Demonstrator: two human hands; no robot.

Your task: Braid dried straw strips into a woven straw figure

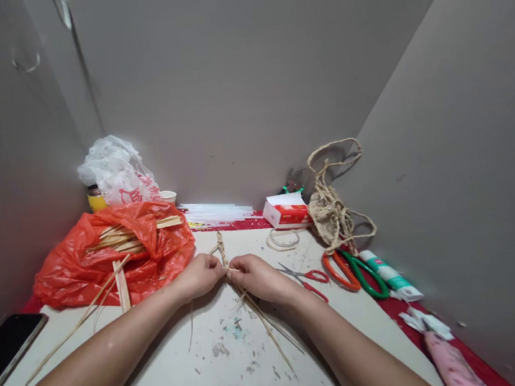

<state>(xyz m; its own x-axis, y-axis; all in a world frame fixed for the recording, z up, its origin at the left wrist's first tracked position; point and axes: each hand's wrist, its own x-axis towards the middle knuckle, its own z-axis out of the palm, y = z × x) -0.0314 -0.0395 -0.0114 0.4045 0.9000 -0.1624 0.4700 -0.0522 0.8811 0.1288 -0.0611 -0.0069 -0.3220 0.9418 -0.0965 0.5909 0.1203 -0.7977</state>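
Observation:
Both hands meet at a short braid of straw-coloured plant strips (221, 246) over the middle of the white board. My left hand (204, 274) pinches it from the left side, fingers closed. From the right, my right hand (256, 276) grips the same braid, with thumb and finger pressed together on a strip. The woven end points away from me, toward the wall. Loose unwoven strips (271, 335) trail from under my right hand toward me. The fingertips partly hide the point where woven and loose parts join.
An orange-red plastic bag (73, 265) of flat dry strips lies left, near a phone (11, 348). Red-handled scissors (312, 277) rest right of my hands. Beyond are a red-and-white box (288, 211), a tangled rope bundle (330, 215) and clear sticks (215, 212). Grey walls enclose the table.

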